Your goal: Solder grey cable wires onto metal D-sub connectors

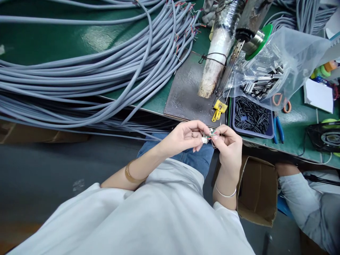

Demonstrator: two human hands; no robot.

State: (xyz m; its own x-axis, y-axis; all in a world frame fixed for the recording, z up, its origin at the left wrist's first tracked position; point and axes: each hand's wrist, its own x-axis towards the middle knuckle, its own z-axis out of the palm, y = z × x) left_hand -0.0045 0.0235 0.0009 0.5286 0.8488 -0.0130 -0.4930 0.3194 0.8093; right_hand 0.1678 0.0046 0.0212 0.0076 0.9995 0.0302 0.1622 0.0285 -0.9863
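Note:
My left hand (186,137) is closed at the fingertips on a small whitish piece (204,140), too small to make out fully. Thin green and red wires (212,135) come out by it, and the fingertips of my right hand (228,144) pinch them. Both hands meet over my lap, just in front of the table edge. Beyond them, a yellow clip (219,110) lies on a dark board (183,94). A thin strand runs down past the clip toward my hands; where it ends is hidden.
Bundled grey cables (111,76) cover the left of the green table. Right of the board are a tray (271,124) of small black tubes, a plastic bag (300,46) of metal parts, a green-rimmed spool (261,42) and blue-handled pliers (279,129). A co-worker's sleeve (300,194) and cardboard box (257,187) are at right.

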